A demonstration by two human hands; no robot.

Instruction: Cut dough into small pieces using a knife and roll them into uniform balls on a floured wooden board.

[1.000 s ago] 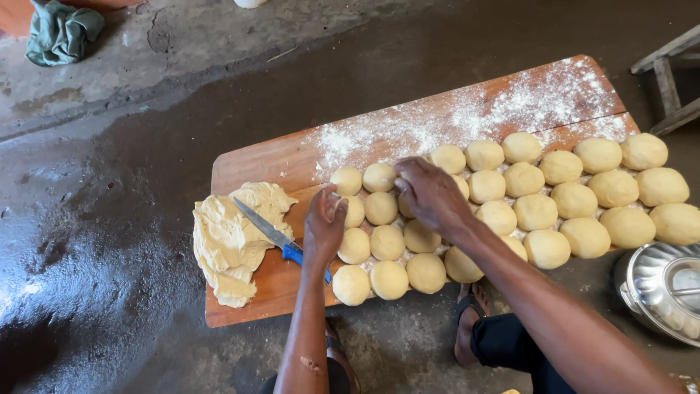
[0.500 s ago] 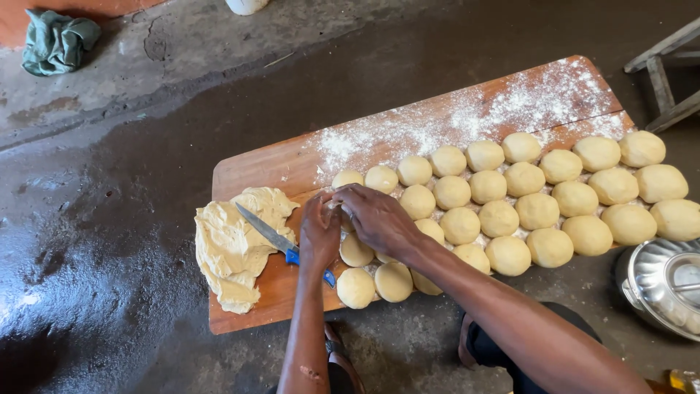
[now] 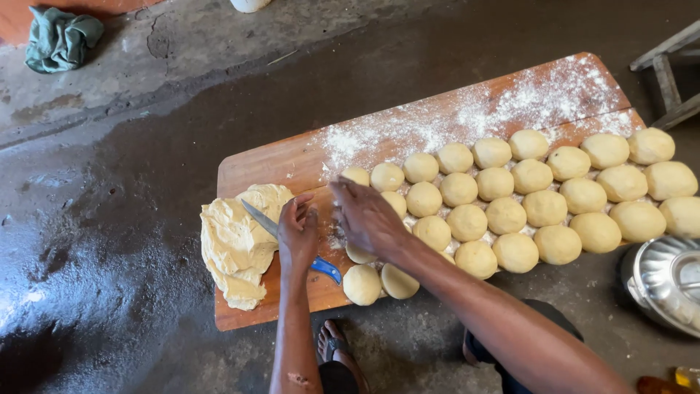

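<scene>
Cloth [image 3: 62, 38], green, crumpled, on floor far left. Wooden board [image 3: 277, 164] lies on wet floor, flour dusted over far end. Dough lump [image 3: 237, 244] at board's left end, hanging over edge. Knife [image 3: 292, 244], blue handle, blade resting on lump. Left hand [image 3: 297, 232] lies over knife, fingers loosely curled; grip unclear. Right hand [image 3: 368, 219] open, fingers spread, pressing down among dough balls [image 3: 525, 197], rows filling board's right part. Metal bowl [image 3: 667, 281] at right edge; contents not discernible.
</scene>
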